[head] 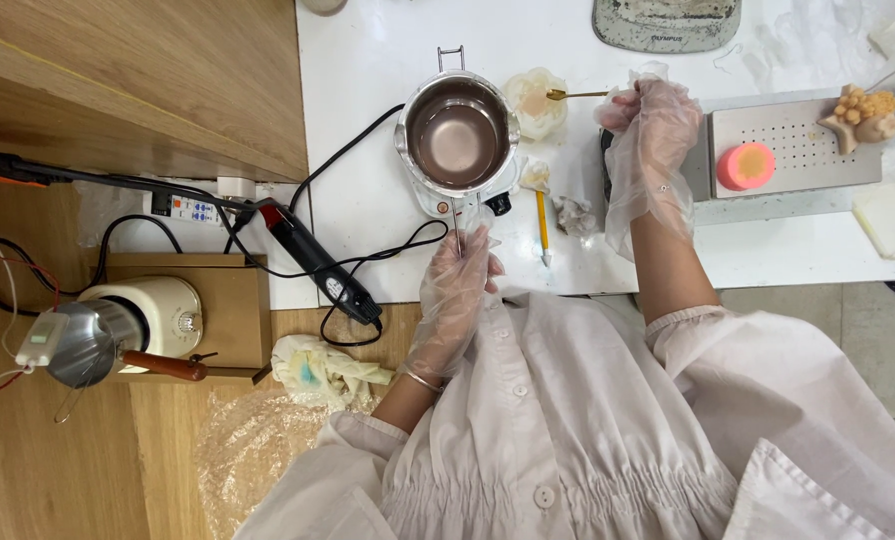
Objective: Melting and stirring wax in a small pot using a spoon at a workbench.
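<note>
Head cam looks down on a white worktop [368, 80] w/ a person in a white smock and thin clear gloves. Left hand [456, 290], lower centre of frame, is closed around the thin wire handle of a small metal pot [458, 135], which sits on a small white heater base just above the hand, centre-top; the pot holds a pale pinkish liquid. Right hand [653, 140], upper right of centre, pinches a small gold spoon [576, 95], its bowl reaching left over a pale flower-shaped mould [536, 105] just beside the pot's right rim. Below the mould lies a yellow stick tool [543, 225], near a crumpled scrap. Right of the hand sits a perforated metal tray [808, 150] w/ a round pink-orange disc [746, 166] and a tan floral piece [861, 115]. Left of frame: a black heat gun [318, 265] w/ cords at the worktop edge, and another metal pot w/ wooden handle [118, 345] on a cream base, lower left.
</note>
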